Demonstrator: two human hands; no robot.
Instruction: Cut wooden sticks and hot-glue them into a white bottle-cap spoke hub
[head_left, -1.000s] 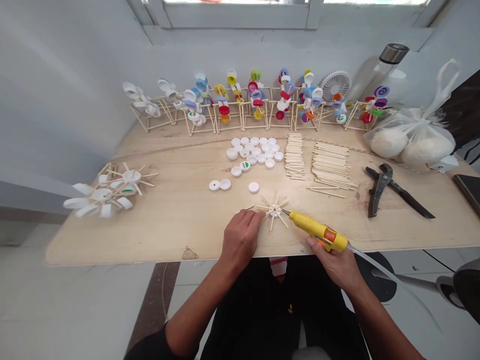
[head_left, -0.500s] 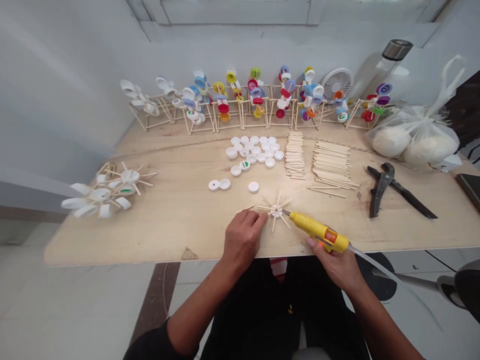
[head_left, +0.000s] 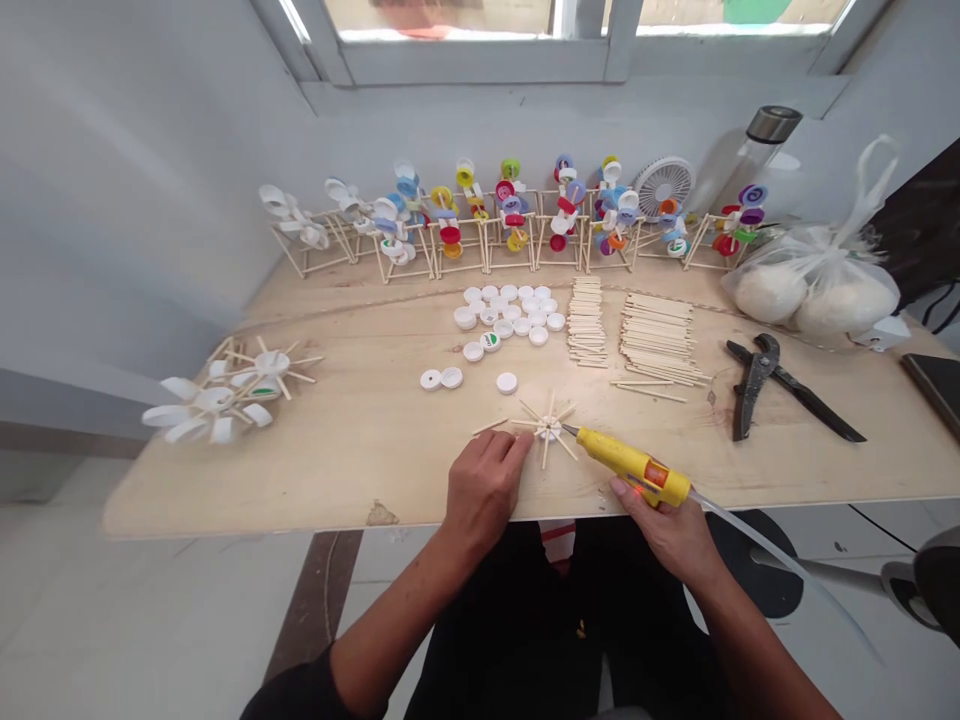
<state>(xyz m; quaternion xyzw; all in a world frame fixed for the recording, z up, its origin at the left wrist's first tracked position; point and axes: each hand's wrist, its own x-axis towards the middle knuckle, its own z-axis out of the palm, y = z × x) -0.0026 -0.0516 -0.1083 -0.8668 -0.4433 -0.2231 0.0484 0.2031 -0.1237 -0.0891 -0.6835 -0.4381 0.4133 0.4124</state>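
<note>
My right hand (head_left: 671,530) is wrapped around a yellow hot glue gun (head_left: 626,465), with a glue stick trailing from its back. The gun's nozzle meets the middle of a small wheel of wooden sticks (head_left: 550,428) set round a white bottle cap, lying flat on the table. My left hand (head_left: 484,485) is closed at the wheel's left side, its fingertips pinching a spoke; the exact contact is partly hidden. One loose wooden stick (head_left: 490,426) lies just beyond the left knuckles. Farther back is a single white cap (head_left: 507,383).
White bottle caps (head_left: 510,311) cluster mid-table beside stick piles (head_left: 656,335). Black cutters (head_left: 765,380) lie right, near a plastic bag (head_left: 814,285). Finished-looking cap wheels on stick stands (head_left: 450,235) line the wall. White petalled wheels (head_left: 217,400) sit left.
The view has tilted upward, so more of the window shows. Both hands and the glue gun keep nearly the same place at the wheel.
</note>
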